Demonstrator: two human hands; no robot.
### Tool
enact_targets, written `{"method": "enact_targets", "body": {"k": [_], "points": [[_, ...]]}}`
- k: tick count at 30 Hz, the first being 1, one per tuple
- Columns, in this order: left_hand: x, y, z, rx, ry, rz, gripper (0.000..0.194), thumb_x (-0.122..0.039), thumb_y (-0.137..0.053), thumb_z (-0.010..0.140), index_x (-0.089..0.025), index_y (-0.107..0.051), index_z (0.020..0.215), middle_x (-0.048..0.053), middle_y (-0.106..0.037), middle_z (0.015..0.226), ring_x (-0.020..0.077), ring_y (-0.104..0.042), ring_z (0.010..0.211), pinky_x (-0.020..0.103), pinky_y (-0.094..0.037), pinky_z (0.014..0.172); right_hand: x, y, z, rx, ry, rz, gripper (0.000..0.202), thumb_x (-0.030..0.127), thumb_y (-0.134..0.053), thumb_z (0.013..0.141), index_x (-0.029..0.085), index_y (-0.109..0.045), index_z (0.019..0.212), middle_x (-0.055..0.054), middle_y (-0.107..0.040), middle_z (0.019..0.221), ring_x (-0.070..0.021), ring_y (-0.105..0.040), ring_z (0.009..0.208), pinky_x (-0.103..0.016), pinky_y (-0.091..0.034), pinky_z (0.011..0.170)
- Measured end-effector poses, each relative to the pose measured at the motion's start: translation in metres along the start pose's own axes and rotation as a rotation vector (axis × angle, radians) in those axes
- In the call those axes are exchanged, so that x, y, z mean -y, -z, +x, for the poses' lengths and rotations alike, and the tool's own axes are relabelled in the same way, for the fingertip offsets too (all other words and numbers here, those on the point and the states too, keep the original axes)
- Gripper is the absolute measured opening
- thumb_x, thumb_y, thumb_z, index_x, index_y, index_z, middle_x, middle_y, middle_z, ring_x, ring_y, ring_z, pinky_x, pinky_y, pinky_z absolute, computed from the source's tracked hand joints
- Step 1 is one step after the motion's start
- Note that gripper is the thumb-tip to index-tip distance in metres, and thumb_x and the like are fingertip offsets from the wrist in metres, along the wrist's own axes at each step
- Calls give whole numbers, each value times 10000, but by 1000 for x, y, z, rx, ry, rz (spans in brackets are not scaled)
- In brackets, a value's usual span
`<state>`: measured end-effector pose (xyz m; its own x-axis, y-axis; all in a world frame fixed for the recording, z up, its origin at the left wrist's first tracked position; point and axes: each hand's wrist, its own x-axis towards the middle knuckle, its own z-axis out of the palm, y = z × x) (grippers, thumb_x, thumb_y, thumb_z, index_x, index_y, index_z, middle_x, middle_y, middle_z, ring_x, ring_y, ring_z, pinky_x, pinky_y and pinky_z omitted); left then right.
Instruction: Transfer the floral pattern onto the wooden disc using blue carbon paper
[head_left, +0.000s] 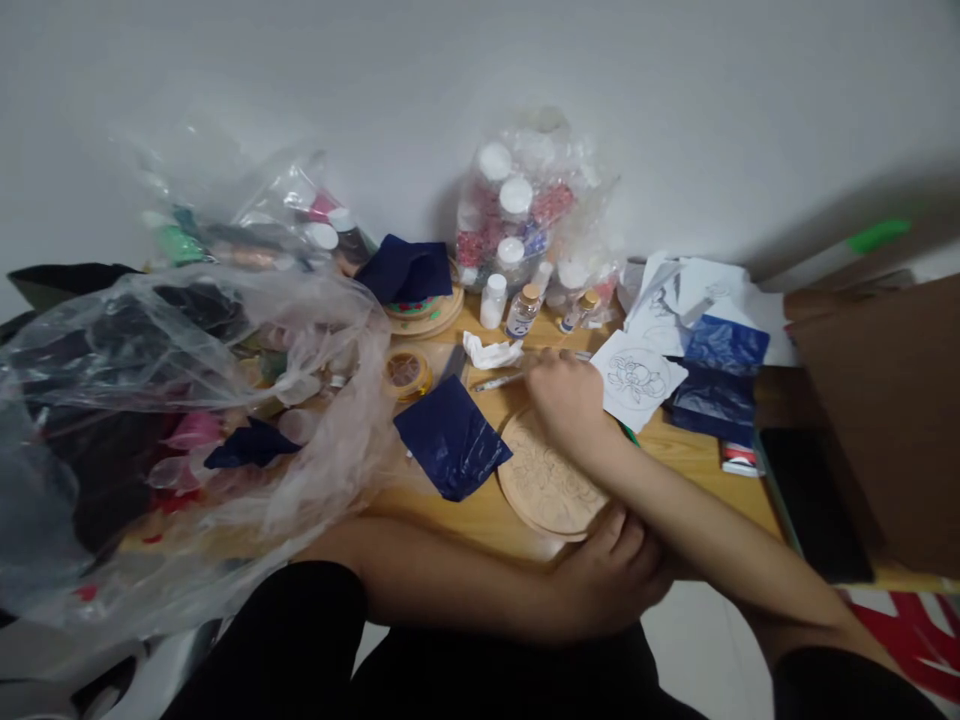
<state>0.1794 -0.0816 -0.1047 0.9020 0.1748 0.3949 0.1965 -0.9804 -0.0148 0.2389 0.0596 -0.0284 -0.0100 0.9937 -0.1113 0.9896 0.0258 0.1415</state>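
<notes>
A round wooden board (551,485) with a line drawing of flowers on its face rests at the table's front edge. My left hand (619,570) curls its fingers against the near right rim of this board. Over the far edge of the board, my right hand (568,392) is closed, back of the hand up; its fingertips are hidden. A thin pen-like tool (496,381) lies just left of it, one end reaching toward the knuckles. Right of that hand is a white paper (639,378) with a printed flower drawing. Dark blue carbon-like paper (452,440) lies left of the board.
Small bottles (523,312) and a bag of jars (517,200) stand along the wall. A large clear plastic bag (225,400) covers the left side. Nearby are a crumpled tissue (491,350), a round amber container (407,372), a cardboard box (885,420) and loose papers (667,300).
</notes>
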Motion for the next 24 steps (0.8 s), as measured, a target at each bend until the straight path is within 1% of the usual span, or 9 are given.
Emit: {"method": "enact_targets", "body": {"k": [4,7,10,12,15,17,19,22,24], "points": [[3,4,1,36,-31,16,372,-218,-381,944,-125,-543,1265,140,-602,1195,257,-599,1037,500,-338,1008,13,-5,7,16,-9,18,355,37,-338,851,101,-663,979,-178,-667,945,-256,-637,859,-318,-445,617],[2,2,0,68,-36,15,387,-227,-386,944,-111,-511,1292,150,-588,1221,265,-584,1079,507,-323,1034,9,-2,7,25,-17,33,341,64,-342,867,125,-648,1002,-162,-668,942,-248,-635,859,-307,-427,609],[-1,-3,-2,79,-43,16,389,-248,-379,949,-101,-502,1287,172,-567,1261,285,-551,1153,530,-282,1073,-14,7,-7,20,-82,35,284,124,-376,877,140,-634,996,-149,-669,929,-236,-633,813,-285,-367,556],[-3,-6,-3,63,-27,21,382,-265,-376,951,-107,-507,1273,183,-539,1310,295,-523,1202,529,-275,1081,-38,11,-25,2,-230,13,235,201,-421,870,142,-640,934,-143,-676,885,-228,-625,722,-283,-302,509],[-4,-6,-3,52,5,36,378,-278,-374,953,-131,-505,1275,172,-510,1359,299,-504,1236,525,-277,1079,-77,7,-58,161,-330,33,226,335,-483,837,169,-636,835,-106,-677,757,-237,-609,644,-284,-258,502],[-5,-5,-3,56,10,48,389,-278,-368,954,-135,-499,1290,161,-514,1363,302,-502,1240,527,-275,1081,-96,-4,-78,228,-293,104,192,348,-513,808,182,-610,811,-76,-675,750,-224,-605,645,-279,-295,524],[-4,-3,-3,70,5,56,402,-273,-359,955,-134,-490,1309,155,-512,1367,309,-498,1246,533,-271,1084,-107,-15,-92,256,-211,192,136,304,-527,778,184,-578,816,-63,-670,783,-207,-601,664,-273,-335,545],[-4,0,-3,113,-2,57,421,-269,-350,955,-137,-467,1337,154,-495,1385,318,-485,1259,548,-259,1090,-111,-27,-104,269,-104,287,133,222,-503,748,171,-551,862,-78,-664,826,-195,-597,686,-271,-380,576],[-3,2,-3,128,-9,53,429,-271,-352,953,-137,-459,1346,151,-488,1392,323,-474,1270,550,-256,1092,-112,-29,-107,259,-86,291,160,197,-490,729,168,-546,876,-87,-662,807,-194,-587,669,-271,-381,571]]}}
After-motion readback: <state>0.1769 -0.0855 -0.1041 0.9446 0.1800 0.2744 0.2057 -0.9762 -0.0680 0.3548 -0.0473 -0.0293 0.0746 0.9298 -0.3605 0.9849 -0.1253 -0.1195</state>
